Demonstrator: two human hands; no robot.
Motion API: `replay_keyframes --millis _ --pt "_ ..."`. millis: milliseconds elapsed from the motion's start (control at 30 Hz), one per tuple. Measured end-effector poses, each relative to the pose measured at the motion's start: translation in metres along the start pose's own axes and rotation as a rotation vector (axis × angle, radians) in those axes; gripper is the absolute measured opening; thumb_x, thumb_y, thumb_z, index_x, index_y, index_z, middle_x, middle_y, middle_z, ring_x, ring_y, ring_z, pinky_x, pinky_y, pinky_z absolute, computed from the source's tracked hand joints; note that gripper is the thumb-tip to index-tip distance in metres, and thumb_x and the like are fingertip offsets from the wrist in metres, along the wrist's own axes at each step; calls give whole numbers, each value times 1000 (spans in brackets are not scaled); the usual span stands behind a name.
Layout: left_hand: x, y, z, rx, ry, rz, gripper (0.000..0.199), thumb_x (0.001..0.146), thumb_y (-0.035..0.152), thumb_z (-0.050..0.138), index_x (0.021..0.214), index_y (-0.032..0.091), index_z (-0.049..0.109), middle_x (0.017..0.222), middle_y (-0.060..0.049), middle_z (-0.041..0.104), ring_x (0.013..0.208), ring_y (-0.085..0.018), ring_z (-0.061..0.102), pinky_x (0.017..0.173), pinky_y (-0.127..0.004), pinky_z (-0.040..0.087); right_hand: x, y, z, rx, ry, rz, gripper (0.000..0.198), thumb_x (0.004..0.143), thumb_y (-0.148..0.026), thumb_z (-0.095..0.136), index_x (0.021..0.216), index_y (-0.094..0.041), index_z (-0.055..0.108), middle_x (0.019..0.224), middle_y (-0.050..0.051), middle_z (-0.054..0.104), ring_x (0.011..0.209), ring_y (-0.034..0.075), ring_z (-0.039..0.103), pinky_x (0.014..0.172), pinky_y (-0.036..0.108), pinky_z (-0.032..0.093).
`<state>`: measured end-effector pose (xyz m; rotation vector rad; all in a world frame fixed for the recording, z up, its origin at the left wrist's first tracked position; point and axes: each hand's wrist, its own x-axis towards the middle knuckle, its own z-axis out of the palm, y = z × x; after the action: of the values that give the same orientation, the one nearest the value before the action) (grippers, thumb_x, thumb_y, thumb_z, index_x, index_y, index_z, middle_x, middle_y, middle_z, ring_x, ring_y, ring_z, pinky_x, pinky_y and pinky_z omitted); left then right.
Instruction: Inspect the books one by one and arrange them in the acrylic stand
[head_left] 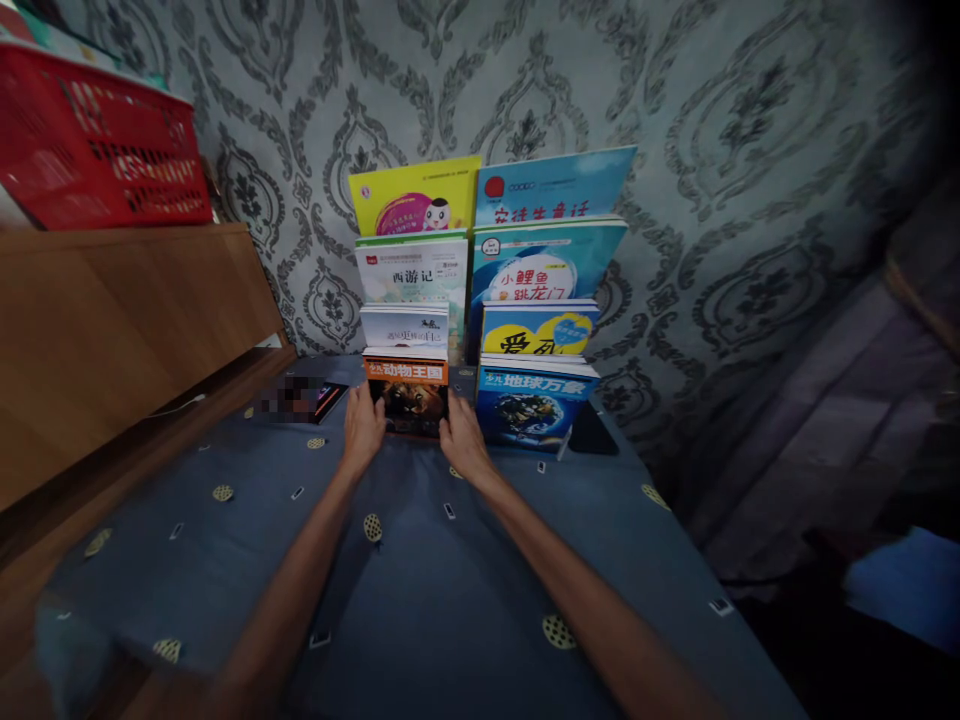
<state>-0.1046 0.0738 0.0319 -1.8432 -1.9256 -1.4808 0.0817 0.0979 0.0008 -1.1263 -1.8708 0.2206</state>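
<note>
My left hand [365, 425] presses on the left edge of a small orange-and-black book [409, 395] with a big cat on its cover. Against its right edge lies my right hand [463, 435], so the book is held between both hands. It stands upright at the front of a row of books, ahead of a pale book [405, 328], a white-green book [412, 270] and a yellow book [416, 195]. To the right, a blue book with a globe [531, 408] fronts a second row, with a yellow-and-blue book [536, 330] and taller blue books behind.
The books stand on a dark blue patterned cloth [442, 600] near a grey patterned wall [525, 80]. A phone-like dark object [326, 400] lies left, another dark flat thing [596, 435] right. A red basket [97, 140] sits on a wooden cabinet [127, 330] at left.
</note>
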Motion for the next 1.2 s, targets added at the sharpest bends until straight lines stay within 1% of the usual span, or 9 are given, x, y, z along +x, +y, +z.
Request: replay_keyframes --millis 267,500,700,867,967,1000,1067,1133,1200 --pt "1 -6 -3 -3 -8 16 22 94 23 49 115 20 55 107 -10 58 106 -27 59 96 -45 51 0 2 1 16 17 6 61 89 -17 42 150 -9 45 132 22 62 125 35 57 111 57 46" --pt "2 -8 -2 50 -12 -8 14 96 22 48 108 19 56 103 -10 58 105 -26 59 97 -42 50 0 1 -1 20 -15 36 59 91 -22 43 148 -6 46 137 23 61 129 34 56 113 56 43" --pt "1 -9 -1 51 -9 5 16 98 23 46 110 19 56 105 -11 59 106 -27 61 96 -43 51 -1 -2 -2 22 -13 40 59 92 -21 42 149 -8 46 133 21 63 128 34 57 113 56 43" --pt "-1 -11 -1 51 -19 3 26 96 21 44 120 17 54 112 -14 62 115 -29 59 102 -46 49 -4 -6 -5 10 -45 78 59 92 -22 42 148 -2 45 138 25 59 132 34 54 115 54 42" --pt "-1 -20 -7 89 -66 8 38 93 15 41 130 15 51 117 -15 63 116 -26 60 103 -41 49 -19 -9 -6 31 -28 70 62 94 -23 42 151 -1 40 140 26 57 135 34 52 115 53 43" --pt "0 -25 -10 148 -103 -10 43 92 13 40 134 15 49 120 -15 63 116 -24 61 103 -39 49 -28 -11 -7 40 -23 54 62 95 -24 41 153 -3 37 142 25 55 137 33 51 116 53 43" --pt "3 -37 -18 337 -202 -86 48 91 13 39 139 15 46 128 -15 63 120 -23 60 104 -38 48 -52 -14 -10 50 -28 3 63 98 -25 38 158 -8 29 148 23 50 142 31 46 119 54 39" --pt "6 -52 -26 530 -288 -187 47 93 18 40 140 13 46 136 -19 60 129 -28 55 106 -42 47 -82 -18 -16 56 -74 -61 63 101 -26 35 162 -13 22 156 20 43 147 29 40 121 54 36" --pt "10 -68 -34 628 -332 -272 46 95 25 41 137 8 49 141 -25 55 134 -36 50 107 -51 45 -111 -22 -23 67 -157 -99 62 103 -25 33 163 -19 18 161 16 38 150 27 36 123 53 35"
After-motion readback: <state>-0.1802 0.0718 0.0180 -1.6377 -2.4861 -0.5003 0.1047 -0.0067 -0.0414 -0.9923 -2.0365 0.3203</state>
